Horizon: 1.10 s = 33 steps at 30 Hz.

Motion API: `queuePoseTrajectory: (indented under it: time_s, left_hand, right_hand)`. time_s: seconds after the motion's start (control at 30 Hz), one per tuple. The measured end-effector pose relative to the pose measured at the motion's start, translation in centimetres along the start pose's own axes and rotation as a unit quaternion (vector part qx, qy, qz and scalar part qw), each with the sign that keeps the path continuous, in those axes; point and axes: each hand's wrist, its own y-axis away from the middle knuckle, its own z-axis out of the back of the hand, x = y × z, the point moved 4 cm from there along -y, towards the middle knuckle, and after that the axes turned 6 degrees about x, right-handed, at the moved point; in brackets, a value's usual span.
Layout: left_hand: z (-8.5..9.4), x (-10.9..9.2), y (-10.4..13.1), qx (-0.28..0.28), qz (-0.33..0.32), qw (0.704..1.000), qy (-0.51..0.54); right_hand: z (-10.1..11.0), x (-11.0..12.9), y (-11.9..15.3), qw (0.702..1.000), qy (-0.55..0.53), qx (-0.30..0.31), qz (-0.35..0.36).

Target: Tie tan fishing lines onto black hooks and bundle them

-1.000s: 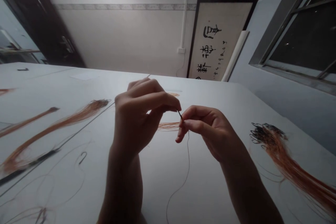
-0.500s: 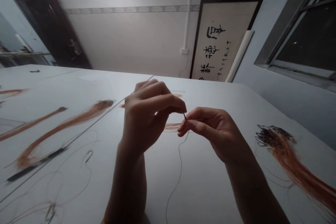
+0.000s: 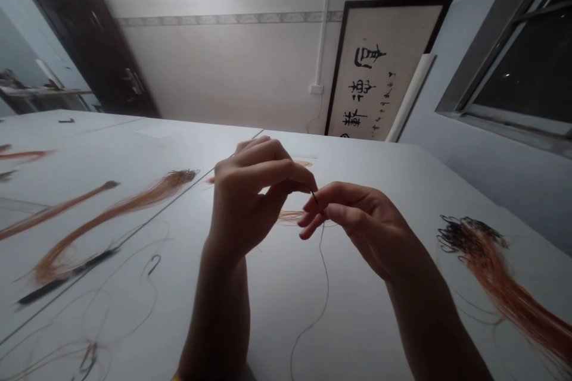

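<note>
Near the middle of the head view, my left hand (image 3: 257,193) pinches one end of a small dark hook (image 3: 314,195) between thumb and fingertips. My right hand (image 3: 361,220) meets it from the right, its thumb and forefinger closed at the hook's lower end, where a thin line is attached. The thin line (image 3: 328,280) hangs from the right fingertips and curves down toward the bottom edge. How the line is fastened at the hook is too small to tell. Both hands are raised over the white table (image 3: 286,321).
On the right lies an orange line bundle with black hooks (image 3: 473,238). Another hooked bundle (image 3: 125,205) and a dark rod (image 3: 67,277) lie left. A loose hook (image 3: 154,264) and tangled hooks and lines (image 3: 89,357) are lower left. Orange strands (image 3: 289,216) lie behind my hands.
The right thumb has shifted slightly right and the fingers have spread a little at the hook. The hanging line has swung right. My left hand keeps its pinch.
</note>
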Motion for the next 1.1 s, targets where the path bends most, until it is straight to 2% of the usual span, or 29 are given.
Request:
queuePoseTrajectory:
  time_s: [0.2, 0.4, 0.93, 1.1]
  left_hand:
    - [0.1, 0.0, 0.0, 0.006, -0.012, 1.0, 0.0]
    - [0.2, 0.1, 0.1, -0.006, -0.005, 1.0, -0.017]
    - [0.1, -0.3, 0.0, 0.001, -0.009, 0.999, -0.038]
    - [0.8, -0.2, 0.1, 0.034, -0.007, 0.999, 0.012]
  right_hand:
    - [0.2, -0.1, 0.1, 0.998, 0.057, -0.013, -0.028]
    - [0.2, -0.3, 0.2, 0.998, 0.05, -0.01, -0.04]
    - [0.1, 0.0, 0.2, 0.995, 0.092, -0.019, -0.035]
    - [0.0, 1.9, 0.9, 0.982, 0.169, -0.087, -0.001]
